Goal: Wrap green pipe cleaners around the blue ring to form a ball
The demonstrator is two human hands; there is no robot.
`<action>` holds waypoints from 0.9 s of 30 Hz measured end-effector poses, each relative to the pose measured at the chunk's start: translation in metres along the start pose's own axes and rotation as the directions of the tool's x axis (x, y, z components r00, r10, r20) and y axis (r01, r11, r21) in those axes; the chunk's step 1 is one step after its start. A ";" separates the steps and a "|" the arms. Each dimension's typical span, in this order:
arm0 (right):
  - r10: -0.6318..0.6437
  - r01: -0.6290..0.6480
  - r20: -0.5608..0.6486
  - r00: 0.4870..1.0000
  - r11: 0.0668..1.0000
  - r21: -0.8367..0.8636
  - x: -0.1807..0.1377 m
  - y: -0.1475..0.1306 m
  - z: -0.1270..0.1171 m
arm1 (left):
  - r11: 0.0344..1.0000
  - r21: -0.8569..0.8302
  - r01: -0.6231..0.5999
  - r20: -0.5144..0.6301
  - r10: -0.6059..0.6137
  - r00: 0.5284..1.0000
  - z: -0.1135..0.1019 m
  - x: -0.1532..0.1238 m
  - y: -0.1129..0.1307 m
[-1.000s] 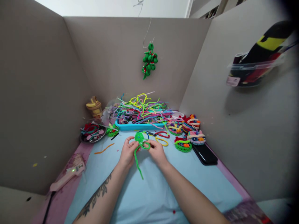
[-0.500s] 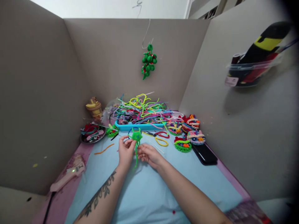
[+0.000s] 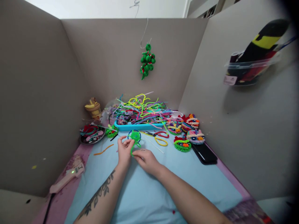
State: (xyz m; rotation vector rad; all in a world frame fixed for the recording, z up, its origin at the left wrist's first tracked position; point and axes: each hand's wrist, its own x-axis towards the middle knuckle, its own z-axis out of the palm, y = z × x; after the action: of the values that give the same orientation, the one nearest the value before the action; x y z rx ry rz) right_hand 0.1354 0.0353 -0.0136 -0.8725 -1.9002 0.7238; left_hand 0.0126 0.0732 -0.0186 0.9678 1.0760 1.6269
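You hold the small green round piece [image 3: 135, 135] between both hands, a little above the light blue cloth [image 3: 149, 196] spread over the middle of the desk [image 3: 63, 199]. Your left hand [image 3: 125, 151] pinches it near its lower edge, thumb against forefinger, the other fingers loosely curled. Your right hand [image 3: 147, 160] is nearly closed, its fingertips meeting at the lower part of the green strand [image 3: 132, 151] that hangs from the piece. Beside that strand a small green loop sticks out towards your right. A dark blue ring shows around the round piece (whether it is fixed on or merely lies behind, you cannot tell from here).

Just beyond your right hand, a thin white stick [image 3: 156, 146] lies slantwise on the cloth, near the scissors [image 3: 158, 138] with one red and one yellow handle. Behind them stands the blue tray [image 3: 140, 127], heaped with fuzzy stems [image 3: 142, 110] of many colours. On the left you have an orange strip [image 3: 104, 150], a green figure [image 3: 111, 131], a round metal dish [image 3: 93, 141] and a pink glue gun [image 3: 66, 179] with a green light showing. On the right, colourful fuzzy pieces [image 3: 182, 145] sit grouped near a black phone [image 3: 206, 154].
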 end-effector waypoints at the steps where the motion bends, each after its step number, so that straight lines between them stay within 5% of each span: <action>1: -0.071 0.072 0.054 0.996 0.997 -0.020 0.000 -0.001 -0.003 | 1.000 -0.007 0.013 -0.004 -0.013 1.000 -0.001 0.001 -0.002; 4: -0.142 0.140 0.055 0.988 0.989 0.035 0.002 0.000 -0.010 | 0.997 -0.054 0.062 -0.014 -0.063 0.998 -0.004 0.004 -0.004; 7: 0.004 0.011 -0.151 0.988 0.995 0.101 0.004 0.005 -0.013 | 0.984 -0.131 0.124 -0.007 -0.126 0.992 -0.002 0.004 -0.003; 11: 0.166 -0.171 -0.368 0.915 0.985 0.019 0.006 0.015 -0.008 | 0.967 -0.175 0.187 0.043 -0.182 0.982 0.003 -0.001 0.004; 16: 0.082 -0.139 -0.377 0.923 0.982 -0.127 0.007 0.026 -0.004 | 0.948 -0.192 0.252 0.096 -0.238 0.967 0.008 -0.007 0.008; 21: 0.119 -0.165 -0.393 0.912 0.982 -0.087 0.008 0.032 -0.008 | 0.938 -0.127 0.323 0.183 -0.298 0.937 0.004 -0.007 0.007; 27: 0.106 -0.155 -0.403 0.909 0.984 -0.090 0.009 0.035 -0.008 | 0.966 -0.017 0.260 0.180 -0.253 0.951 0.002 -0.004 0.008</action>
State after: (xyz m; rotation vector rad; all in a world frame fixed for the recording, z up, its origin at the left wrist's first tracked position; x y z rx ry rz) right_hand 0.1493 0.0637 -0.0322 -1.1383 -1.5424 0.4672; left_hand 0.0131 0.0683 -0.0110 0.8874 0.9990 1.3209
